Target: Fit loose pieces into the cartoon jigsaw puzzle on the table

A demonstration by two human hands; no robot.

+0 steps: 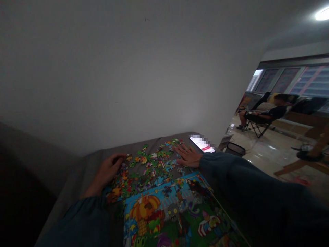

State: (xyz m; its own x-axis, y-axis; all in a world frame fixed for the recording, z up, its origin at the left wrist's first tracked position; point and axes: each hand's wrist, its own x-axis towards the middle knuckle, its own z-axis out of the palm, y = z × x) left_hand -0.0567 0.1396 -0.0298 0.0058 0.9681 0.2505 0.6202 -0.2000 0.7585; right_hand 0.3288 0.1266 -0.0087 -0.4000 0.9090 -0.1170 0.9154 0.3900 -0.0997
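Loose jigsaw puzzle pieces (144, 160) in many colours lie scattered over a grey cloth surface. My left hand (109, 169) rests at the left edge of the pieces, loosely curved, with a slight gap between thumb and forefinger. A yellow-orange puzzle piece (129, 157) lies just beyond its fingertips; no held piece shows. On the right, my right hand (189, 156) lies flat over some pieces with its fingers spread. Nearest to me is a cartoon puzzle picture (177, 212) with a pumpkin and plants, its lower part cut off by the frame. A few loose pieces lie along its top edge.
A phone (202, 143) with a lit screen lies beyond my right hand, near the cloth's edge. A plain wall (154, 85) stands close behind the surface. Farther right, a person (275, 111) sits in a folding chair by the windows; a wooden stand (312, 154) is nearer.
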